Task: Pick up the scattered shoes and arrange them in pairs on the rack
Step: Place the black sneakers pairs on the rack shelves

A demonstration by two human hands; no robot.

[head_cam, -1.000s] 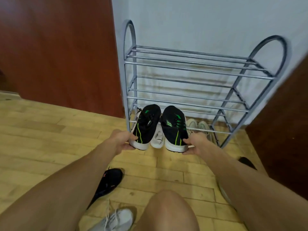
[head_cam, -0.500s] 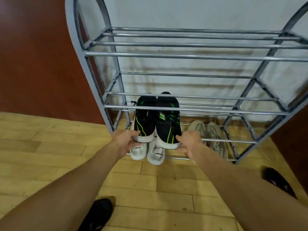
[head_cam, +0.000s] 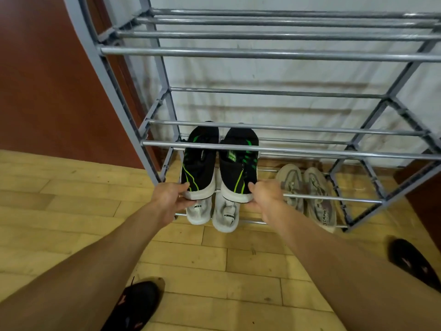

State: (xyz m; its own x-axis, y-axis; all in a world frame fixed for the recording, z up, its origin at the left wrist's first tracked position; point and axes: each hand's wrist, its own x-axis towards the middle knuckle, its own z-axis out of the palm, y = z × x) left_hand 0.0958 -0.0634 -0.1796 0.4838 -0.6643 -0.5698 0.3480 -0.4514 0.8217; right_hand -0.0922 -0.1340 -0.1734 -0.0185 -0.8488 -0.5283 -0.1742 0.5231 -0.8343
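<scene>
A grey metal shoe rack (head_cam: 262,54) stands against the white wall. My left hand (head_cam: 170,195) grips the heel of a black shoe with green stripes (head_cam: 199,167). My right hand (head_cam: 263,193) grips the heel of its matching shoe (head_cam: 239,168). Both shoes lie side by side, toes toward the wall, under a shelf's front bars, above the lowest shelf. Below them on that lowest shelf sits a white pair (head_cam: 224,215). A beige pair (head_cam: 307,189) rests to its right on the same shelf.
A black shoe (head_cam: 134,306) lies on the wooden floor at bottom left, partly behind my left arm. Another black shoe (head_cam: 415,261) lies on the floor at the right. A red-brown panel (head_cam: 47,80) flanks the rack on the left.
I have come closer to the rack. Both hands have pushed the black-green pair forward from in front of the rack to under the shelf bars, above the white pair.
</scene>
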